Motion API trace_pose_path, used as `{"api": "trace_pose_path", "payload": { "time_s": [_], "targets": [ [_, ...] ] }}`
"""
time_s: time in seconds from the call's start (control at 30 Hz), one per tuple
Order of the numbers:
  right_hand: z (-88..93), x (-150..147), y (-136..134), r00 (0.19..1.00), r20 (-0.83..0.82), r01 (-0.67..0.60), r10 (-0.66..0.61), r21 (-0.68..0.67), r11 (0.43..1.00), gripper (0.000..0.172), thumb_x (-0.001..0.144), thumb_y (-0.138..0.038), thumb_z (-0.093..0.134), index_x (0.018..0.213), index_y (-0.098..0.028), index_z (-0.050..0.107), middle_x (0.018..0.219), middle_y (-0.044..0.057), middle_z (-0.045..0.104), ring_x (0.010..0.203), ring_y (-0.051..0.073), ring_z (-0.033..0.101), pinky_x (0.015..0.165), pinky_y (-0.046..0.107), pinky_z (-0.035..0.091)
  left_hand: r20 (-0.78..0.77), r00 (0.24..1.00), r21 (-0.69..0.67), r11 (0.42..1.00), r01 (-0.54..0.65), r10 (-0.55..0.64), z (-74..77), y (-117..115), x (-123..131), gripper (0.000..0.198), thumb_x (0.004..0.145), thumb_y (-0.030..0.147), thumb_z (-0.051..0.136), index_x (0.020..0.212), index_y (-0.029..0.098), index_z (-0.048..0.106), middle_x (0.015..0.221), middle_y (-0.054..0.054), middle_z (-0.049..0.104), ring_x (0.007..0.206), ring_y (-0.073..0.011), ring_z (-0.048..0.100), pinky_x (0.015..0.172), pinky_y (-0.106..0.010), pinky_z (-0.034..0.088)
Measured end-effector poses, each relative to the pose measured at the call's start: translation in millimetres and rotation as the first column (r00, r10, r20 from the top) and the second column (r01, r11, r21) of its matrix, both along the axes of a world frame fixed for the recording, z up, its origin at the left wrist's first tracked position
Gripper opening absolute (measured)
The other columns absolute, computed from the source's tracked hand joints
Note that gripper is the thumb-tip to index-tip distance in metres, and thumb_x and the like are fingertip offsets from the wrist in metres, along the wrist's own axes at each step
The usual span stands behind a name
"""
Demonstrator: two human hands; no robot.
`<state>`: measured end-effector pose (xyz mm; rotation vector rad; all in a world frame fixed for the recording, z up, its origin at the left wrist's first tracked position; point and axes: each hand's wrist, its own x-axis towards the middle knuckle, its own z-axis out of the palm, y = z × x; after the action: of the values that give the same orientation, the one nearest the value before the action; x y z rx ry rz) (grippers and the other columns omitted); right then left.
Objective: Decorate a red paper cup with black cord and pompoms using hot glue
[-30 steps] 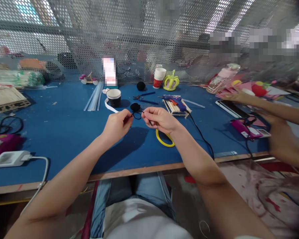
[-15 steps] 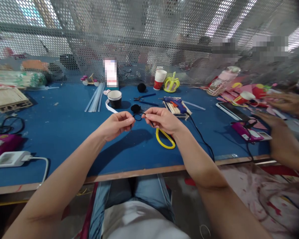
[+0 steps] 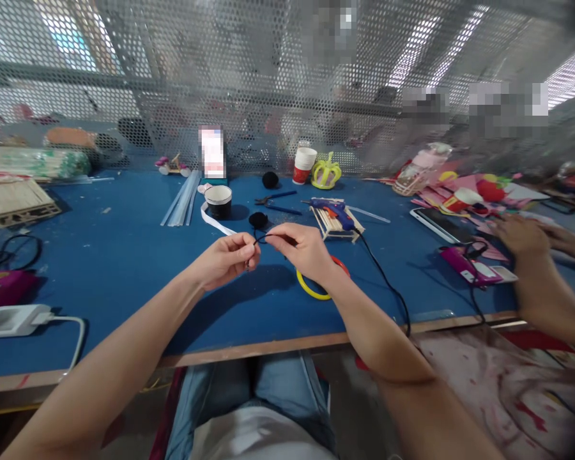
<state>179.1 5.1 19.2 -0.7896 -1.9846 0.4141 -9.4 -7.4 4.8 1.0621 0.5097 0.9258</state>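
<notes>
Both my hands are raised just above the blue table (image 3: 124, 255), pinching a thin black cord (image 3: 268, 237) that runs between them. My left hand (image 3: 227, 259) grips one end with closed fingers. My right hand (image 3: 301, 250) pinches the other end, fingers curled. A black pom-pom (image 3: 257, 220) lies right behind the cord. Yellow-handled scissors (image 3: 311, 289) rest on the table under my right wrist.
A blue glue gun (image 3: 333, 211) lies on wooden sticks, its black cable running to the table's front edge. A dark cup (image 3: 218, 199), white ribbon, clear glue sticks (image 3: 182, 198), red paper cup (image 3: 304, 165), yellow crown (image 3: 326, 172). Another person's hands (image 3: 522, 236) work at right.
My hands have come closer together and the small loop in the cord has drawn flatter. The other person's hands have shifted toward the pink tool at right.
</notes>
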Motion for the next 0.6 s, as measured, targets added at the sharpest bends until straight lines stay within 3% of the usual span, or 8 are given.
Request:
{"api": "trace_pose_path", "payload": {
  "time_s": [0.13,0.43,0.6],
  "targets": [
    [-1.1,-0.2,-0.1,0.999,0.013,0.04,-0.041,0.08,0.996,0.011,0.083,-0.026,0.061,0.079,-0.017,0.067,0.078,0.003,0.07,0.07,0.012,0.063,0.066,0.023,0.047,-0.019,1.0,0.024,0.999,0.022,-0.022,-0.2,-0.4,0.0,0.026,0.063,0.03,0.079,0.076,0.013,0.065,0.062,0.0,0.058,0.057,-0.0077,0.053,0.055,-0.019,0.04],
    [0.9,-2.6,-2.6,0.996,0.005,0.088,-0.089,0.036,0.995,0.014,0.085,-0.026,0.058,0.077,-0.017,0.066,0.073,0.002,0.069,0.066,0.012,0.061,0.063,0.024,0.045,-0.084,0.988,0.121,0.985,-0.119,0.13,3.0,-1.5,1.2,0.024,0.061,0.028,0.08,0.069,0.013,0.064,0.065,0.0,0.06,0.058,-0.0067,0.05,0.056,-0.02,0.037],
    [-1.0,-2.0,0.1,0.993,0.03,0.11,-0.11,-0.001,0.994,0.017,0.085,-0.031,0.057,0.078,-0.019,0.066,0.074,0.003,0.068,0.067,0.014,0.061,0.065,0.026,0.045,-0.163,0.974,0.168,0.977,-0.129,0.157,3.9,-1.8,1.8,0.028,0.063,0.035,0.077,0.064,0.013,0.059,0.062,0.001,0.055,0.058,-0.0071,0.045,0.057,-0.022,0.035]
  ]
}}
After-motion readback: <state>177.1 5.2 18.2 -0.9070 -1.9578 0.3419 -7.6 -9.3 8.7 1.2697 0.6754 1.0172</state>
